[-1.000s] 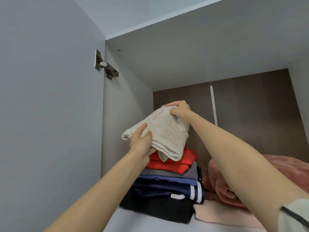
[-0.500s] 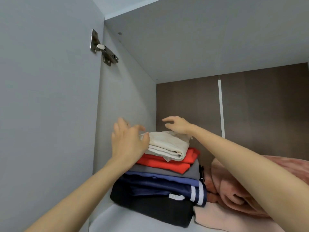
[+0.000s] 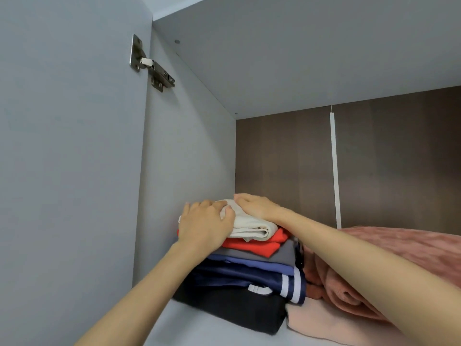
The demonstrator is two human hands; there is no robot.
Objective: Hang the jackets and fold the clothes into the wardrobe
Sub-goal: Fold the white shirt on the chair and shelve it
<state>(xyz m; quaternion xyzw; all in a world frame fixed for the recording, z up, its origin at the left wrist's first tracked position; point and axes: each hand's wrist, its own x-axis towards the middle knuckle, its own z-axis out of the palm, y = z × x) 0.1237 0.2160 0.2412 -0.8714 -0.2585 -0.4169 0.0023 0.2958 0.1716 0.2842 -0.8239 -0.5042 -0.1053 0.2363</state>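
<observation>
Pressing cream garment (image 3: 252,224) atop folded stack (image 3: 249,273) on wardrobe shelf (image 3: 199,328) | left hand (image 3: 204,223) flat | right hand (image 3: 257,206) flat

The wardrobe (image 3: 299,58) was pale grey inside, brown back panel (image 3: 282,158) at three o'clock, metal hinge (image 3: 152,68) at eleven

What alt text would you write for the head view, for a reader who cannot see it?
A person's left hand and right hand rest on a folded cream cloth topping a stack of folded clothes on a pale grey wardrobe shelf. A crumpled pink blanket lies beside the stack.
</observation>
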